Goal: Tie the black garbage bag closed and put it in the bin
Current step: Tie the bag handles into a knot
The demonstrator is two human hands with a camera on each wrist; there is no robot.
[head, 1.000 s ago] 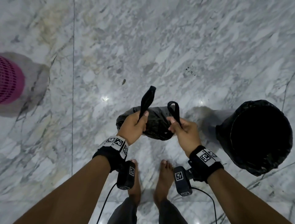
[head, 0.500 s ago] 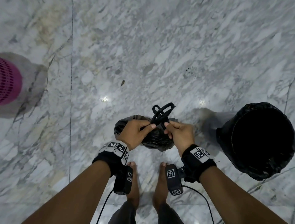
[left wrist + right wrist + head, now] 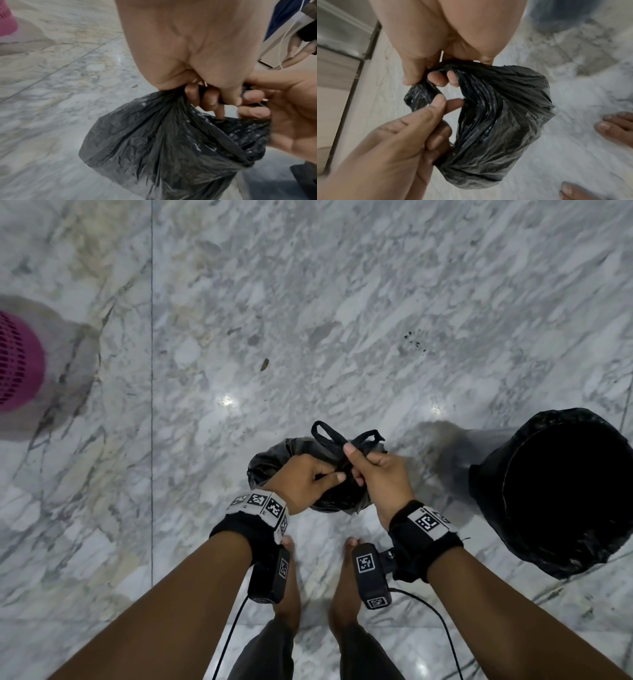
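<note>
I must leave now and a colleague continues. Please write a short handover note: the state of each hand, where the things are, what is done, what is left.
Left hand: grips the gathered top of the black garbage bag.
Right hand: pinches the two crossed handle strips at the bag's neck.
Bag: held above the marble floor, in front of the feet.
Bin: on the person's right, black-lined, open.
Done: handles brought together and crossed.
Left: pull the knot tight, then put the bag in the bin.

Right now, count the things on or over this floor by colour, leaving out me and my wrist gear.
Black: 2, the garbage bag held in both hands and the lined bin.
Pink: 1, the perforated basket.
Total: 3.
</note>
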